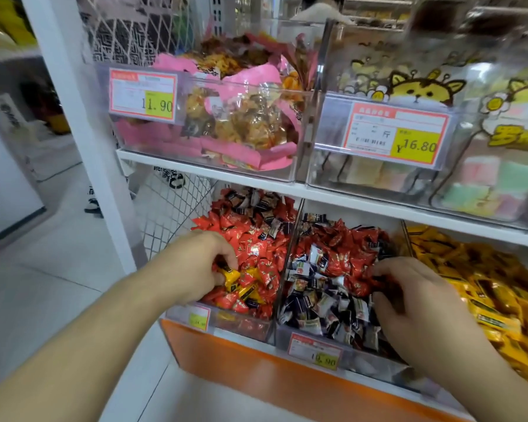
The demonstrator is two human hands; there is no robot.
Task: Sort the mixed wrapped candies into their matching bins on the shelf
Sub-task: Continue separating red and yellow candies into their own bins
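Three clear bins stand side by side on the lower shelf. The left bin (241, 325) is full of red candies (262, 245) with a few yellow and dark ones mixed in. My left hand (201, 266) is in it and pinches a yellow candy (230, 277). The middle bin (357, 357) holds dark-and-white candies (320, 309) mixed with red ones (345, 248). Over its right side, my right hand (409, 296) curls its fingers round red candies (378, 280). The right bin holds yellow candies (476, 269).
The upper shelf (214, 173) carries a clear bin of pink-wrapped snacks (241, 123) and a bin of cartoon-printed packets (424, 86), each with a price tag. An orange base panel (256, 370) runs below the bins. White floor (58, 269) lies to the left.
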